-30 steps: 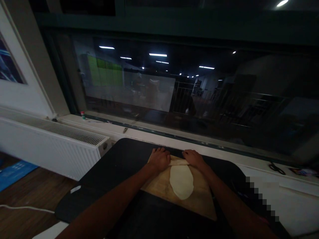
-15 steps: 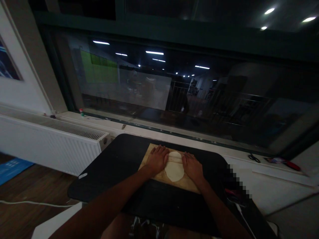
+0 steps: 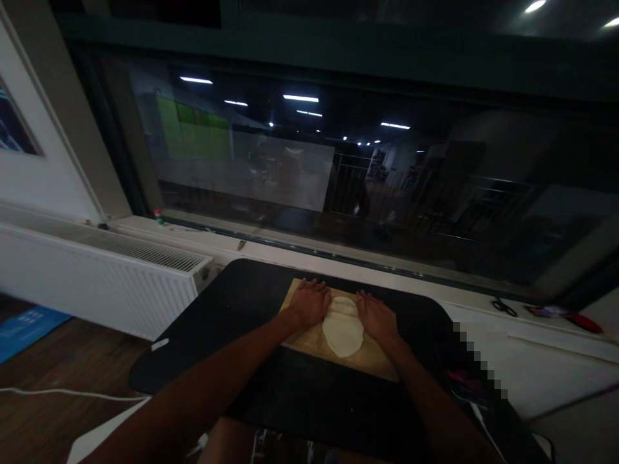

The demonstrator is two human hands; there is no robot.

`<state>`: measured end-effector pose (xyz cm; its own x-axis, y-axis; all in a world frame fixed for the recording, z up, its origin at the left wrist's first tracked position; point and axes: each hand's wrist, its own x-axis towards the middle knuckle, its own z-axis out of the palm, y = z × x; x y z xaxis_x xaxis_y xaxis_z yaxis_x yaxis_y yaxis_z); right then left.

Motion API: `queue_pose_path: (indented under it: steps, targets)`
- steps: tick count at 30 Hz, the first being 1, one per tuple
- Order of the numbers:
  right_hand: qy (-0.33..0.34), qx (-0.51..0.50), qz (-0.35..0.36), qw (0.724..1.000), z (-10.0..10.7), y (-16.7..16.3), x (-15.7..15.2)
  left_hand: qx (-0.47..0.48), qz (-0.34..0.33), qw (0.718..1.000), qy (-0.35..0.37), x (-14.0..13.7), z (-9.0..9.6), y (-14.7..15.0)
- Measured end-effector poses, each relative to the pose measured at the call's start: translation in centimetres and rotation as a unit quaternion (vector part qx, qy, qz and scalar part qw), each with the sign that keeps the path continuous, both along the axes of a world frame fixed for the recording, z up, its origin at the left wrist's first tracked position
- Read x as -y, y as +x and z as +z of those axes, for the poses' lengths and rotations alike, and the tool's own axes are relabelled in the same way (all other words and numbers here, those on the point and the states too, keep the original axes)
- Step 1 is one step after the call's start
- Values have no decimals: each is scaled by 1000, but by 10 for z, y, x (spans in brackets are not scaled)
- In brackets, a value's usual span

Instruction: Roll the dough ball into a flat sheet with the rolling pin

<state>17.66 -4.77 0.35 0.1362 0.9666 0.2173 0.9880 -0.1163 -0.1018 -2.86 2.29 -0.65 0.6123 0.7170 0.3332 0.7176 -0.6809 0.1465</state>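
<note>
Dough (image 3: 343, 332) lies flat on the board (image 3: 372, 361), its near end toward you and its far end under the pin (image 3: 344, 308) between your hands. Your left hand (image 3: 309, 303) and right hand (image 3: 377, 319) both rest palm-down and spread on the pin's ends, gripping nothing; the light is poor, so the pin reads only as a pale bar, probably a thin rolling pin. Press unevenly and the sheet could thin on one side or tear at the far edge. With your palms this close to the dough, it may stick and lift with the pin. The board sits on the black table (image 3: 227, 309); a hard push away from you could slide it toward the sill (image 3: 271, 254). Beyond your right hand lie scissors (image 3: 504, 307), well apart.
</note>
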Motion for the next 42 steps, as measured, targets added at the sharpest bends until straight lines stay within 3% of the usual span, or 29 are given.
queue_pose_path:
  steps: [3, 10, 15, 22, 28, 31, 36, 39, 42]
  targets:
    - [-46, -19, -9, 999, 6, 7, -25, -22, 18, 999, -22, -17, -1, 8]
    - [-77, -43, -61, 994, 11, 23, -87, -48, 55, 997, -24, -49, 11, 18]
    - [-84, -41, -79, 992, 15, 23, -104, -52, 66, 995, -43, -62, 17, 22]
    - [-44, -8, -51, 998, 10, 10, -55, 3, 71, 997, 10, -24, 4, 14]
    - [22, 12, -15, 1000, 2, -8, 8, 34, 10, 999, 16, 14, -3, -2]
    - [50, -21, 11, 998, 3, -17, 45, 34, -31, 999, 14, 32, -2, -19]
    - [37, -105, 7, 994, 11, -34, 100, 25, -95, 995, -6, 58, -3, -50]
    - [27, -140, 18, 990, 9, -37, 109, 31, -110, 993, -19, 64, -1, -61]
    - [38, -152, 61, 986, 0, -31, 99, 43, -108, 993, -28, 61, 2, -60]
